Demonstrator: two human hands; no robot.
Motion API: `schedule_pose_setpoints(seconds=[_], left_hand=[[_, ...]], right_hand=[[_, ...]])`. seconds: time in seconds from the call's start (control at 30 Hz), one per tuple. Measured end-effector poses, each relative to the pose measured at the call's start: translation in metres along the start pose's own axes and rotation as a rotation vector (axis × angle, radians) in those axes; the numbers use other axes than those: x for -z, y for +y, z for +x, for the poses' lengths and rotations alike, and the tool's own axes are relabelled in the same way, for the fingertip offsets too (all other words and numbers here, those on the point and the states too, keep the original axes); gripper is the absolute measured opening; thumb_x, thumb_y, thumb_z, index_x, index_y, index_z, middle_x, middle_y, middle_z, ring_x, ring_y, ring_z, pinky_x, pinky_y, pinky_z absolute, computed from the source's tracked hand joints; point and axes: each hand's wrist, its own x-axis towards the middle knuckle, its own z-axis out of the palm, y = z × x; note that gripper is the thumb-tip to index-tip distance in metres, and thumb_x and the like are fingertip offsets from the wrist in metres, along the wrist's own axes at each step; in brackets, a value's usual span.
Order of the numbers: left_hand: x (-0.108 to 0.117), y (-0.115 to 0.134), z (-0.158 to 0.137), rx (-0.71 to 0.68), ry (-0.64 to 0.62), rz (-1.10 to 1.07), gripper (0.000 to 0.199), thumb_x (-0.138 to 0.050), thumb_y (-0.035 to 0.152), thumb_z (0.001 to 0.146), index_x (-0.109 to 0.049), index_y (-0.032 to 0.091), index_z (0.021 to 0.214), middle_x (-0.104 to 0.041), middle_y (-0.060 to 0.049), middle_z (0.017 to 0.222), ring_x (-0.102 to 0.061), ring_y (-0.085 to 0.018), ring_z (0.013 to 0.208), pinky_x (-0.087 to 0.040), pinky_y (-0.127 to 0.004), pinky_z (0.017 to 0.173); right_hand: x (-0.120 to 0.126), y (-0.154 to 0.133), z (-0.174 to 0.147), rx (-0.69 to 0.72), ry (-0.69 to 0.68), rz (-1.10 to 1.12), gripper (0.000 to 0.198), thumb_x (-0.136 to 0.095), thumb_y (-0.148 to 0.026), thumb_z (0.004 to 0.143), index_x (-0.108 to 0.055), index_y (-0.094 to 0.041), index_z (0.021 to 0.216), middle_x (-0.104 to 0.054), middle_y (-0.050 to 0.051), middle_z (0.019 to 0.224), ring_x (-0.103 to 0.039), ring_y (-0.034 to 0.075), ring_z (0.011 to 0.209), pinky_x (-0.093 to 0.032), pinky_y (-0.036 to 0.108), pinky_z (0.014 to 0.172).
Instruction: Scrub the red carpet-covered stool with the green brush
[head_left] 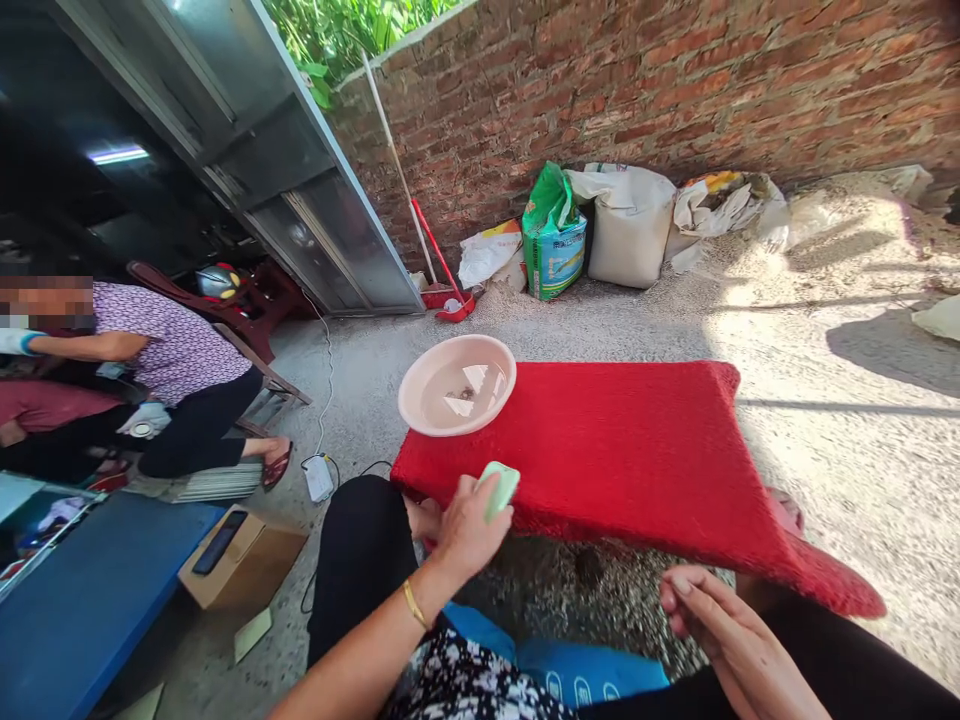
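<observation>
My left hand (472,530) is closed around a pale green, rounded flat piece (501,488) and holds it above the near edge of a red cloth (622,440). The cloth covers a low bench in front of my knees. On its left end stands a pale pink basin (409,405) with water and a small dark thing at the bottom that I cannot make out. My right hand (720,620) is over my right leg, near the cloth's front edge. Its fingers are curled with the thumb against them, and nothing shows in them.
At left sit two people, one in a patterned shirt (172,335). A cardboard box (247,575) bearing a dark phone (220,542) stands beside a blue surface (97,600). Filled sacks (630,225) and a red dustpan (455,308) lie along the brick wall (637,90). A power strip (319,478) rests on the floor.
</observation>
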Motion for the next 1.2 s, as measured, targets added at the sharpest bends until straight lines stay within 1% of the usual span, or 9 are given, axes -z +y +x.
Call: schedule_pose_setpoints(seconds=[0.17, 0.3, 0.5, 0.6, 0.7, 0.83, 0.97, 1.1, 1.2], left_hand=[[0.036, -0.083, 0.035, 0.434, 0.154, 0.111, 0.053, -0.045, 0.033, 0.081, -0.048, 0.019, 0.133, -0.058, -0.009, 0.095, -0.061, -0.026, 0.093, -0.047, -0.037, 0.082], [0.021, -0.058, 0.042, 0.477, 0.036, 0.153, 0.058, -0.047, 0.032, 0.079, -0.046, 0.014, 0.134, -0.059, -0.012, 0.096, -0.061, -0.028, 0.09, -0.046, -0.04, 0.081], [-0.036, 0.067, -0.003, -0.285, -0.239, -0.043, 0.056, -0.062, 0.031, 0.069, -0.052, 0.023, 0.123, -0.05, -0.009, 0.105, -0.051, -0.024, 0.095, -0.046, -0.034, 0.084], [-0.036, 0.09, -0.016, -0.407, -0.313, -0.189, 0.051, -0.066, 0.034, 0.067, -0.056, 0.025, 0.116, -0.049, -0.006, 0.101, -0.051, -0.021, 0.088, -0.047, -0.032, 0.08], [-0.017, 0.063, -0.007, -0.282, -0.17, -0.197, 0.052, -0.063, 0.029, 0.071, -0.054, 0.025, 0.122, -0.048, -0.006, 0.106, -0.052, -0.021, 0.096, -0.044, -0.033, 0.09], [0.017, -0.012, 0.017, 0.094, 0.048, -0.016, 0.048, -0.056, 0.03, 0.077, -0.054, 0.022, 0.125, -0.049, -0.006, 0.104, -0.053, -0.021, 0.099, -0.042, -0.034, 0.094], [0.039, -0.06, 0.036, 0.351, 0.073, 0.178, 0.041, -0.052, 0.032, 0.08, -0.059, 0.02, 0.118, -0.051, -0.006, 0.09, -0.055, -0.023, 0.091, -0.044, -0.036, 0.088], [0.024, -0.042, 0.046, 0.377, 0.057, 0.251, 0.042, -0.052, 0.033, 0.079, -0.058, 0.02, 0.119, -0.051, -0.008, 0.091, -0.054, -0.026, 0.092, -0.044, -0.037, 0.084], [-0.006, 0.008, 0.041, 0.17, 0.051, 0.211, 0.046, -0.055, 0.032, 0.077, -0.056, 0.017, 0.121, -0.049, -0.01, 0.097, -0.051, -0.025, 0.096, -0.043, -0.036, 0.087]], right_hand=[[0.0, -0.006, -0.002, 0.002, 0.036, 0.014, 0.04, -0.074, -0.057, 0.059, -0.067, -0.022, 0.075, -0.062, 0.004, 0.071, -0.053, 0.017, 0.066, -0.048, 0.026, 0.058], [0.004, -0.004, -0.001, -0.012, 0.048, 0.018, 0.043, -0.073, -0.059, 0.059, -0.067, -0.021, 0.078, -0.063, 0.005, 0.073, -0.054, 0.018, 0.067, -0.047, 0.027, 0.058], [0.008, 0.001, 0.0, -0.015, 0.047, 0.01, 0.042, -0.073, -0.058, 0.061, -0.067, -0.021, 0.08, -0.063, 0.004, 0.074, -0.054, 0.018, 0.067, -0.047, 0.027, 0.06], [0.008, 0.002, 0.0, -0.006, 0.055, 0.01, 0.043, -0.073, -0.057, 0.061, -0.067, -0.021, 0.082, -0.063, 0.004, 0.074, -0.054, 0.018, 0.069, -0.048, 0.026, 0.061], [0.008, 0.0, -0.003, 0.018, 0.052, 0.005, 0.04, -0.072, -0.056, 0.064, -0.067, -0.02, 0.08, -0.062, 0.004, 0.074, -0.054, 0.017, 0.07, -0.047, 0.025, 0.061], [0.008, -0.005, -0.006, 0.04, 0.039, 0.006, 0.038, -0.071, -0.056, 0.066, -0.067, -0.02, 0.078, -0.062, 0.003, 0.074, -0.053, 0.016, 0.07, -0.046, 0.024, 0.062], [0.008, -0.006, -0.007, 0.057, 0.041, 0.003, 0.038, -0.071, -0.056, 0.066, -0.066, -0.02, 0.078, -0.061, 0.003, 0.073, -0.053, 0.015, 0.068, -0.046, 0.025, 0.063], [0.01, -0.005, -0.006, 0.061, 0.056, -0.011, 0.038, -0.071, -0.056, 0.066, -0.066, -0.02, 0.078, -0.061, 0.003, 0.073, -0.053, 0.016, 0.068, -0.046, 0.025, 0.062], [0.012, -0.002, -0.005, 0.059, 0.067, -0.015, 0.039, -0.071, -0.055, 0.066, -0.066, -0.02, 0.08, -0.062, 0.003, 0.073, -0.053, 0.016, 0.067, -0.046, 0.025, 0.062]])
